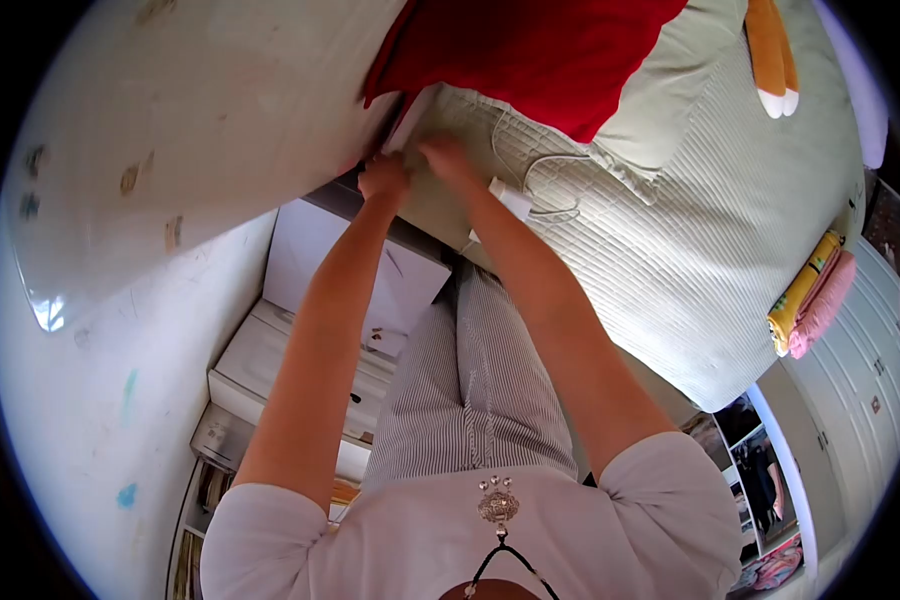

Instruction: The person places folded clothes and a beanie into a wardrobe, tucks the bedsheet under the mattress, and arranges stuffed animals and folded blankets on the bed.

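My left hand [385,178] is at the bed's edge beside the wall, its fingers curled closed; what they hold, if anything, is hidden. Just to its right, my right hand [446,160] rests low over the corner of the pale green quilted bed cover [620,260]. Blur hides how its fingers lie. A red cushion [530,60] lies just beyond both hands. Beside my right forearm is a white plug-like block [510,198], with a white cable [530,172] looping over the cover.
The wall [170,120] runs close along the left. A white cabinet [340,260] stands below my left arm. On the bed are a pale pillow [660,110], an orange plush limb [768,55] and folded yellow cloth [805,290] beside pink cloth [825,305]. Open shelves [770,470] stand at right.
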Available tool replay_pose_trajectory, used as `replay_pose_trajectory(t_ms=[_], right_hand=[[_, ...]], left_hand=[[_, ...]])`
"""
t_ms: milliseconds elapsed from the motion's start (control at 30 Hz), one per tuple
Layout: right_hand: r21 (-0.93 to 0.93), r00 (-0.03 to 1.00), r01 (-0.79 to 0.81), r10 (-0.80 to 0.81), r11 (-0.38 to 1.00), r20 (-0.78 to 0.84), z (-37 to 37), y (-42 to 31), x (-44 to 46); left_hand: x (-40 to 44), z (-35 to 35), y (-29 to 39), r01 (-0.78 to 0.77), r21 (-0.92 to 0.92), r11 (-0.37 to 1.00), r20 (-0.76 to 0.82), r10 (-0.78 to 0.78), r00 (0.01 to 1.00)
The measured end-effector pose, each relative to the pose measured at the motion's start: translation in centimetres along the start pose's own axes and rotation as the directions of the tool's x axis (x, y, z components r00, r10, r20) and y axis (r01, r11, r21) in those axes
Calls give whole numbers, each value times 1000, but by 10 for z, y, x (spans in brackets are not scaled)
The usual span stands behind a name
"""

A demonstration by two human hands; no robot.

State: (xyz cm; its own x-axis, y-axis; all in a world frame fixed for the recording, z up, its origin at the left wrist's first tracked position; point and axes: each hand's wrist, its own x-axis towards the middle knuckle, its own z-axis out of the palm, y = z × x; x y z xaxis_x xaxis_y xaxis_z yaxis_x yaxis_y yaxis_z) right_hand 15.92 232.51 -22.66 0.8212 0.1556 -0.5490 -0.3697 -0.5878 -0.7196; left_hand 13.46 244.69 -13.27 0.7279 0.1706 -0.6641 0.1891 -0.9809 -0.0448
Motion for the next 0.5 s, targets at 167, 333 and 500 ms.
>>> replay_pose_trajectory(t_ms=[167,333,500], right_hand=[[315,955,-144,215,938,-204,0,-23,-127],[501,927,-291,370,815,-63,-6,6,-195],[387,717,-360,517,849,-467,-49,23,-207]], left_hand=[[-38,14,-17,-37,-39,999,-207,28,978],[-84,18,-7,-128,-213,969,-332,51,942],[-104,37,34,-327,-273,905,-324,233,917]])
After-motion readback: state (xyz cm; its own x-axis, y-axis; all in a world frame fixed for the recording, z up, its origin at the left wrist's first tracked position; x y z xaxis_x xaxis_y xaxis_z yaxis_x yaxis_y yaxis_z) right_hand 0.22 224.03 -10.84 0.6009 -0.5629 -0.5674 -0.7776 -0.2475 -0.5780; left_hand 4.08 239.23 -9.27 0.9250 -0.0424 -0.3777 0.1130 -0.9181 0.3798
